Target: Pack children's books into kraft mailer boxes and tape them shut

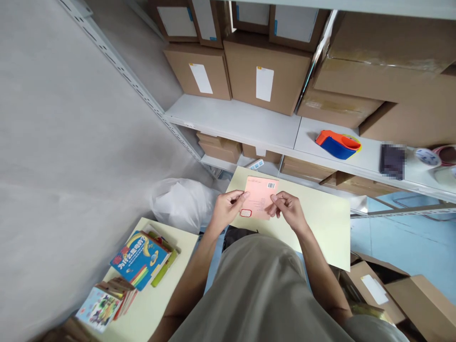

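Observation:
A thin pink booklet (261, 192) with a barcode at its top right corner and a red-rimmed label at its lower left is held up over a pale yellow table (327, 223). My left hand (228, 207) pinches its left edge with closed fingers. My right hand (288, 209) pinches its lower right edge, fingers curled together. Both hands hold it just in front of my chest.
A second small table (149, 304) at lower left carries a stack of colourful children's books (140, 259). A white bag (181, 202) lies behind it. Grey shelving (242, 121) holds cardboard boxes (265, 71) and an orange-blue tape dispenser (338, 144). Open cartons (392, 294) sit on the floor at right.

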Tool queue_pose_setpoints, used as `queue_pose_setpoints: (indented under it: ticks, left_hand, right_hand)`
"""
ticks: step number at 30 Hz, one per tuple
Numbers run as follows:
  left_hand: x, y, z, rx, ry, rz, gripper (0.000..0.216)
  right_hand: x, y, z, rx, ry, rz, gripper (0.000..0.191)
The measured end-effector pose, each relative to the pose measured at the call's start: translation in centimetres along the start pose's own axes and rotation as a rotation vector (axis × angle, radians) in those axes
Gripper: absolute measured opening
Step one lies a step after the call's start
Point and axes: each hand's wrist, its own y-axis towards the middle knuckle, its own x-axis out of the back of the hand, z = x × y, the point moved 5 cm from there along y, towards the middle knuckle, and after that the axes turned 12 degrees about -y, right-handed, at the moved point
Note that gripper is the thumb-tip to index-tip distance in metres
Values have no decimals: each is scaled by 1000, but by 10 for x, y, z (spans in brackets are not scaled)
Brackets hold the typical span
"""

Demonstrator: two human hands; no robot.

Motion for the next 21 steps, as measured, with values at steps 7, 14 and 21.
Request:
queue_pose_setpoints:
  ticks: [7,14,21]
  left_hand:
    - [4,5,12,16,17,3,57]
    - [17,10,14,-80,-2,-43,72]
    - [-11,9,0,-217,94,-21,24]
  right_hand:
    - [-6,1,-4,-19,29,51,54]
    - [-2,3,-20,-61,98,62,63]
    - [-24,31,-43,24,90,43,53]
